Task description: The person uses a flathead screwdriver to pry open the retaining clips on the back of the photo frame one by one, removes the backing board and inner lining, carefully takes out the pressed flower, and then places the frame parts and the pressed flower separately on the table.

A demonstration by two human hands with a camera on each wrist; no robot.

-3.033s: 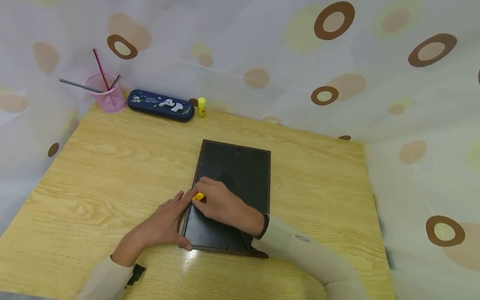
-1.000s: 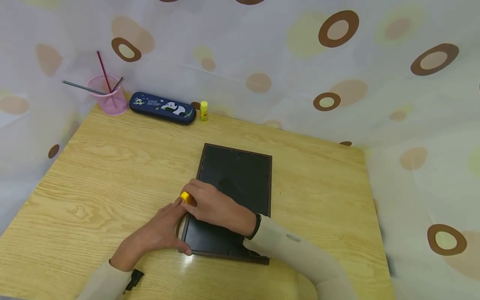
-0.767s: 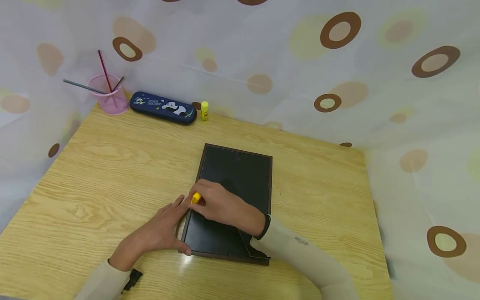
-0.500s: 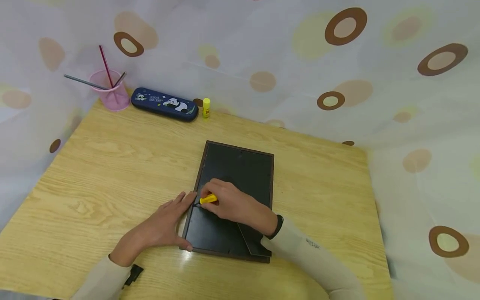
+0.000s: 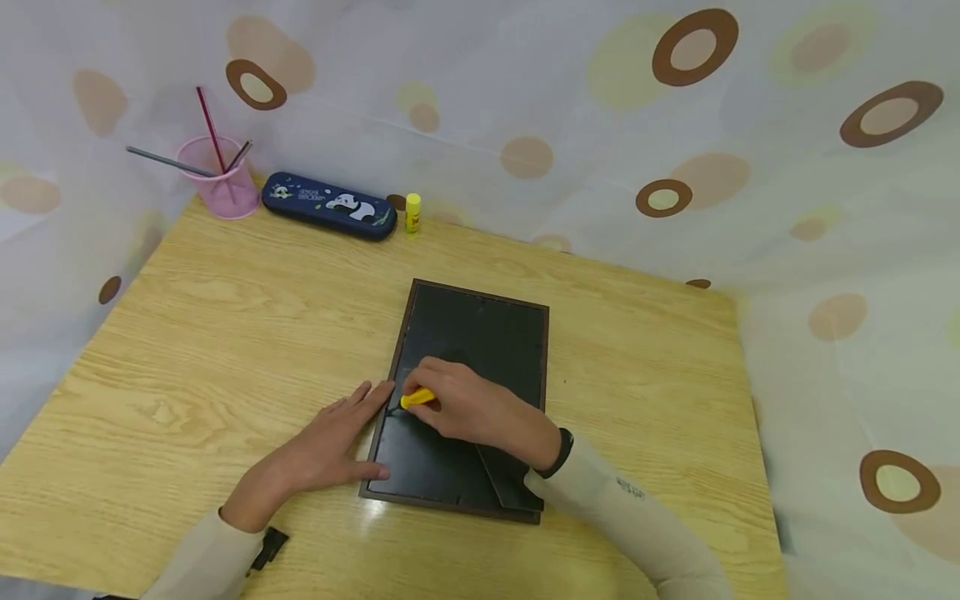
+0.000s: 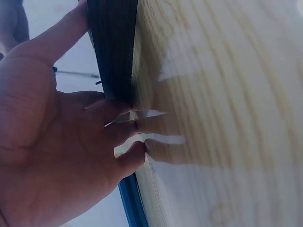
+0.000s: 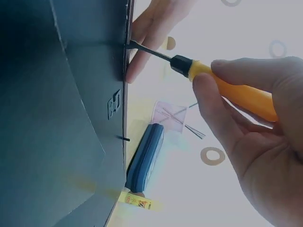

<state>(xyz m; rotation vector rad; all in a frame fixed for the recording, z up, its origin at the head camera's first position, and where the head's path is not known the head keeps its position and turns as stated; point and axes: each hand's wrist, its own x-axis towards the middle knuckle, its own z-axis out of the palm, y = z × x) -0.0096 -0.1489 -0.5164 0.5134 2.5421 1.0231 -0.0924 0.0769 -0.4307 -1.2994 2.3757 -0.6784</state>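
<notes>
A picture frame lies back side up on the table, its black backing and brown rim showing. My right hand pinches the yellow handle of a screwdriver between thumb and fingers. In the right wrist view, the slim shaft slants to the frame's inner rim, and the flat tip sits right at it. My left hand lies spread along the frame's left side, fingertips at the rim and thumb over the lower left corner area. A stand flap on the backing is partly hidden by the right arm.
Along the back of the table stand a pink cup holding several pencils, a dark blue panda pencil case and a yellow glue stick. A small black tab sticks out at the frame's rim. Patterned cloth hangs behind.
The screwdriver handle has tipped from nearly upright over the rim to lean right, and my right hand has shifted right with it. My left thumb has slid up from the frame's bottom corner.
</notes>
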